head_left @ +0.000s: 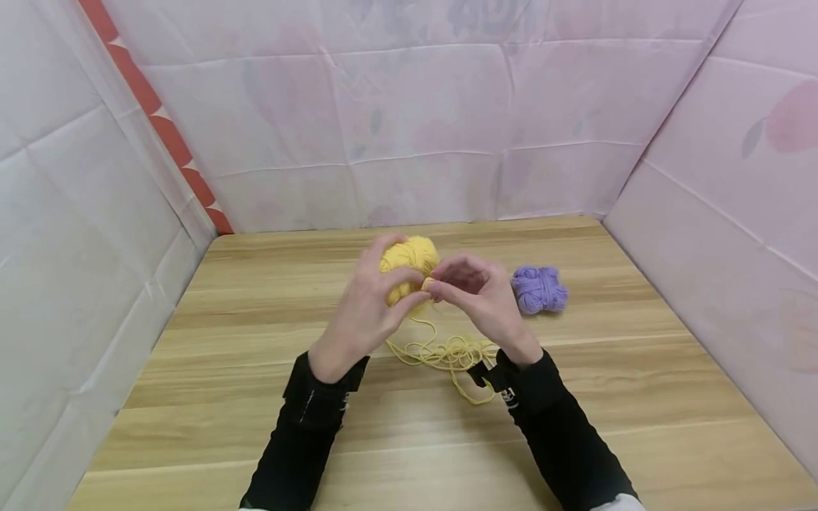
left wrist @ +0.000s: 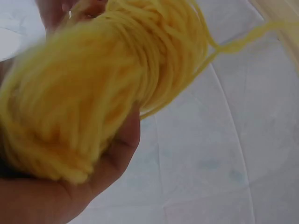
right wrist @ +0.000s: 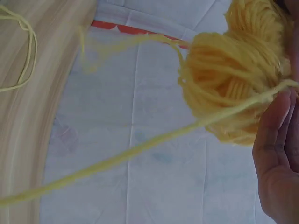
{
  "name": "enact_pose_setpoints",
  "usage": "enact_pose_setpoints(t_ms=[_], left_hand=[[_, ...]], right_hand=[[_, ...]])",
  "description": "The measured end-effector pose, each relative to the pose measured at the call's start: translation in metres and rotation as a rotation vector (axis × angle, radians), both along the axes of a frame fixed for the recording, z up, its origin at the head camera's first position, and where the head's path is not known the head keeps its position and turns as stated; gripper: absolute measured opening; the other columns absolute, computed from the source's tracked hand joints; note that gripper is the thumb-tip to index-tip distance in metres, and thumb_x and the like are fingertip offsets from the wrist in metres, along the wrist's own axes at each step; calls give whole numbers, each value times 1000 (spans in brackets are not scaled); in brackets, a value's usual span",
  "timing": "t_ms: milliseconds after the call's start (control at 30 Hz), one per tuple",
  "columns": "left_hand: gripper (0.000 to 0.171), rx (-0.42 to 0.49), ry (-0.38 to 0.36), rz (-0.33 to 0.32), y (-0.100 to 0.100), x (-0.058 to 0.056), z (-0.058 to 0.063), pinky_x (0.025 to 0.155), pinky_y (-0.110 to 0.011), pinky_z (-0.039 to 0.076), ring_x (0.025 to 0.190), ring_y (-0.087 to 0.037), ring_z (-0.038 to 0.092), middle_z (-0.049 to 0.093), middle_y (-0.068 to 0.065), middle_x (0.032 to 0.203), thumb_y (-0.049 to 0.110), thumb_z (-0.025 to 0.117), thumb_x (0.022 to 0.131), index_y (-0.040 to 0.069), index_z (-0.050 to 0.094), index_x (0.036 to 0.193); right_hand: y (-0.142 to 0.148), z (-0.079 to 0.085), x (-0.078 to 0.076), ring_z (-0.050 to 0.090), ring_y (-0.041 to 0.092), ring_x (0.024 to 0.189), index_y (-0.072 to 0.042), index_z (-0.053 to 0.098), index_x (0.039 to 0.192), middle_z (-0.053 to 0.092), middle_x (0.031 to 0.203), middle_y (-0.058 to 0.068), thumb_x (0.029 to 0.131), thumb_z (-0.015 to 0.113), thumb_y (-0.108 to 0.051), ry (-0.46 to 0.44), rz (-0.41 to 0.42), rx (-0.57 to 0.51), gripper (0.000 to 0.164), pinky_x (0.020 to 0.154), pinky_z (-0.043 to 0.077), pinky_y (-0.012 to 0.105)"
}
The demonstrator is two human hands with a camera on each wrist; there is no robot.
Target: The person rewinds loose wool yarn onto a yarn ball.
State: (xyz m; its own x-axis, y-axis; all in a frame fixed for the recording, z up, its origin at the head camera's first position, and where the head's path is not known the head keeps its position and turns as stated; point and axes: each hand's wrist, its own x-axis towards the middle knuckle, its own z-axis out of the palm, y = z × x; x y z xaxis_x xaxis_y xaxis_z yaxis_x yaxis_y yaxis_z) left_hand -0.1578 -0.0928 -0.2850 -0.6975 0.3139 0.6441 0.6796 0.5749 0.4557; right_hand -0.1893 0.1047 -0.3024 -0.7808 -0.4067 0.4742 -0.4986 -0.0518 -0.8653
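Note:
A ball of yellow yarn [head_left: 412,254], bound round its middle, is held up over the table in my left hand [head_left: 358,305]. In the left wrist view, fingers wrap the underside of the yellow ball [left wrist: 79,102]. My right hand [head_left: 486,301] is at the ball's near right side, thumb and fingertips pinching a strand of its yarn. From those fingertips the strand [right wrist: 154,139] runs taut across the right wrist view. Another loop of yarn hangs from the ball's far side. Loose yellow yarn [head_left: 456,351] lies in a tangle on the wood below the hands.
To the right of the hands a purple yarn ball [head_left: 539,289] sits on the wooden table [head_left: 211,397]. Pale printed sheets [head_left: 415,106] close in the back and both sides, with a red scalloped strip [head_left: 169,138] at the back left. Black bands circle both wrists.

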Motion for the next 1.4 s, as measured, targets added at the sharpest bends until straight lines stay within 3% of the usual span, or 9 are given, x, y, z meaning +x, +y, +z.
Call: enact_pose_setpoints(t_ms=[233, 400, 500, 600, 667, 833, 1033, 1200, 1400], left_hand=[[6, 100, 0, -30, -3, -5, -3, 95, -45, 48, 121, -31, 48, 48, -19, 132, 6, 73, 82, 8, 68, 81], [1, 180, -16, -20, -5, -8, -5, 90, -42, 50, 114, -31, 53, 48, -20, 131, 5, 68, 79, 5, 68, 79], [2, 188, -34, -13, -6, -8, -5, 89, -41, 50, 114, -31, 53, 49, -19, 131, 4, 67, 77, 6, 67, 77], [3, 159, -80, -46, -8, -9, -4, 90, -40, 51, 116, -31, 53, 50, -18, 130, 3, 66, 76, 6, 67, 76], [3, 134, -121, -85, -11, -10, -4, 92, -39, 50, 118, -30, 52, 51, -17, 130, 4, 66, 77, 7, 69, 78], [3, 104, -190, -176, -19, -13, -4, 93, -38, 50, 121, -29, 51, 50, -15, 132, 7, 69, 82, 6, 71, 81], [4, 115, -207, -192, -28, -11, -2, 97, -43, 47, 124, -30, 49, 50, -13, 134, 10, 70, 85, 6, 72, 84], [3, 119, -213, -166, -29, -11, -1, 99, -45, 46, 126, -30, 48, 50, -13, 135, 9, 70, 84, 7, 73, 85], [9, 121, -249, -156, -23, -10, 1, 89, -38, 53, 122, -27, 49, 44, -11, 138, 14, 75, 83, 11, 73, 91]], right_hand=[[2, -2, -2, 67, 13, 82, 7, 63, 107, 70, 94, -7, 86, 67, 3, 58, 8, 23, 21, 74, 56, 24], [0, -2, -3, 62, 10, 84, 9, 64, 110, 67, 97, 5, 87, 64, 6, 164, -12, 22, 23, 74, 53, 20], [-2, -2, -1, 60, 9, 85, 9, 65, 109, 63, 96, 15, 88, 62, 7, 225, -37, 42, 21, 75, 52, 18], [-4, -1, 0, 59, 7, 86, 9, 65, 107, 62, 96, 17, 88, 60, 10, 256, -67, 56, 20, 75, 51, 17], [-5, -1, 1, 60, 7, 85, 9, 63, 107, 62, 96, 14, 88, 59, 10, 217, -64, 41, 20, 76, 53, 19], [-3, 2, 3, 63, 11, 84, 10, 58, 111, 65, 97, 2, 91, 59, 3, 15, -18, -13, 21, 75, 56, 25], [1, 3, 4, 64, 14, 84, 1, 60, 107, 63, 101, 1, 93, 58, 1, -135, 33, -73, 14, 79, 56, 29], [2, 3, 2, 65, 14, 83, -7, 63, 101, 65, 99, 1, 91, 59, 3, -140, 40, -121, 15, 80, 55, 28], [0, 3, 4, 66, 14, 83, 1, 60, 102, 67, 96, -3, 90, 62, 2, -58, 31, -65, 12, 78, 56, 27]])
